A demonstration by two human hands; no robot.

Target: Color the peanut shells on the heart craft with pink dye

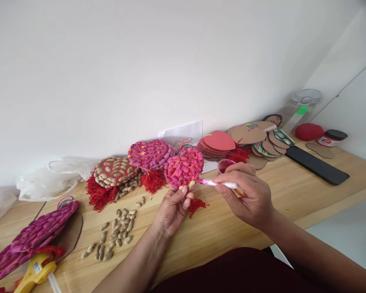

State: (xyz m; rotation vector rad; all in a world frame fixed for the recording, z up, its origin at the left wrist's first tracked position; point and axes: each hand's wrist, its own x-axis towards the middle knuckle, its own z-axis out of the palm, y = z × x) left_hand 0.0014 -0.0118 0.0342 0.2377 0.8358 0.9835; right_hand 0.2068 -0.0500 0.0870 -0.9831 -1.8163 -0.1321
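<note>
My left hand point(172, 209) grips the lower edge of a round red plaque covered in magenta-painted peanuts point(184, 167), tilted up above the table. A red tassel point(197, 206) hangs below it. By my left thumb, a peanut or two at the plaque's edge show bare tan shell. Between the fingers of my right hand point(247, 193) is a white-handled paintbrush point(212, 183), its pink tip touching or very close to the plaque's lower right edge. Just behind my right hand stands a clear cup of pink-red paint point(225, 165), partly hidden by the fingers.
Loose peanuts point(118, 230) lie left of my left arm. Finished-looking peanut plaques point(151, 154) lean by the wall. A yellow glue gun point(36, 273) is at lower left. Rightward are red discs point(219, 141), cardboard pieces point(247, 133), a black phone-like slab point(317, 165) and a jar point(332, 138).
</note>
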